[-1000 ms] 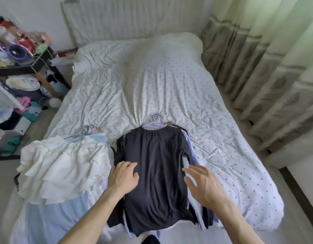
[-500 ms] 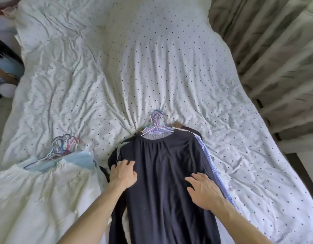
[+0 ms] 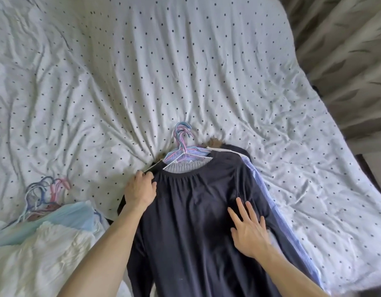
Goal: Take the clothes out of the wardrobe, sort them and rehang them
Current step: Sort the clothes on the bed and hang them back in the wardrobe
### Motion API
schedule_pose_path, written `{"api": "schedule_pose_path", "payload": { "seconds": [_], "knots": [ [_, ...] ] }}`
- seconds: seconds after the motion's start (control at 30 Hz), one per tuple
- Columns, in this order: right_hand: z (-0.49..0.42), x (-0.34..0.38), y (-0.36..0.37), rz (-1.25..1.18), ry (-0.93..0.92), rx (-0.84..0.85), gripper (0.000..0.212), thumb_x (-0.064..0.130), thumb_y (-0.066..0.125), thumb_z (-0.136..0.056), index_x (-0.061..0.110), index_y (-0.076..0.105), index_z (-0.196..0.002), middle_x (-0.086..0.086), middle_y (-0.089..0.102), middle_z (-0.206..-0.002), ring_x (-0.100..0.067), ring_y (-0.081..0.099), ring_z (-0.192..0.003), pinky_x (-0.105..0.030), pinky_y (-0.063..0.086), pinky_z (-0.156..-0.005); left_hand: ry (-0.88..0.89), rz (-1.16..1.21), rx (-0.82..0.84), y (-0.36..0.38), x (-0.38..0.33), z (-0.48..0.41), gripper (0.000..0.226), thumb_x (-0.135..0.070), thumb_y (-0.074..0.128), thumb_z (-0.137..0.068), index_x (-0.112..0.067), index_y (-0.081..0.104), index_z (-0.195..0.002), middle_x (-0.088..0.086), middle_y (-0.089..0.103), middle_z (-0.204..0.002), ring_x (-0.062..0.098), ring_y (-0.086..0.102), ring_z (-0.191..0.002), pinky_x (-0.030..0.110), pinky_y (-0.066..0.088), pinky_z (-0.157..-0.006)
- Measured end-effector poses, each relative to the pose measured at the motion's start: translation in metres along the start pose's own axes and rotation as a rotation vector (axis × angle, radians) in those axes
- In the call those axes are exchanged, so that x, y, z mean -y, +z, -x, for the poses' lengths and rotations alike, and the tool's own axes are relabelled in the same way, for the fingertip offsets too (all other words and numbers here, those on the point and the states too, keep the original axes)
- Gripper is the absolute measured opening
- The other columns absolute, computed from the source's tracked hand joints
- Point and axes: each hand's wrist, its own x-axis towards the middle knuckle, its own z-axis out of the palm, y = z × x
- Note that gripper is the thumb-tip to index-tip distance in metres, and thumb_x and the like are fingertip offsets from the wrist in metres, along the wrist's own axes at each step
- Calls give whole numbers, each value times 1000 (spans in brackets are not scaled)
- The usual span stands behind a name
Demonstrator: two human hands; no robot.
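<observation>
You could read no text, label, brand or number, neither on the dark top [image 3: 196, 211] your left hand [image 3: 139, 190] gripped nor on the hangers [image 3: 182, 138] beyond that grip.

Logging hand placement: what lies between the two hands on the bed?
In the head view, only the dark top chest fabric lies between left hand and right hand.

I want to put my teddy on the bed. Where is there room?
Lots of bare dotted bedspread beyond the hangers, and a strip right of the striped shirt. It's crowded near: the dark top under the left hand and right hand, with white clothes beside it.
</observation>
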Motion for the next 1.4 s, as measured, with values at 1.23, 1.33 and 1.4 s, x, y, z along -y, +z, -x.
{"api": "schedule_pose_path", "payload": {
  "seconds": [1.23, 1.33, 1.4],
  "knots": [
    [563, -243, 109, -1472, 325, -1150, 14, 22, 55, -100, 11, 63, -95, -1, 71, -75, -18, 70, -69, -30, 57, -68, 1312, 316, 663, -81, -479, 598, 47, -46, 70, -87, -29, 57, -128, -8, 60, -125, 7, 59, -109, 19, 48, -90],
    [622, -255, 166, -1424, 411, -1102, 15, 28, 54, -101, 18, 61, -93, 1, 69, -74, -14, 67, -69, -31, 54, -70, 1525, 192, 775, -78, -530, 689, 42, -34, 68, -93, -27, 58, -134, -8, 66, -114, 4, 62, -97, 13, 49, -85],
    [657, -258, 197, -1405, 483, -1068, 15, 30, 53, -101, 21, 60, -90, 4, 69, -73, -10, 66, -68, -27, 53, -70, 1637, 33, 823, -63, -552, 746, 39, -37, 67, -94, -29, 62, -131, -10, 70, -109, 3, 65, -94, 17, 50, -89]
  ]
}}
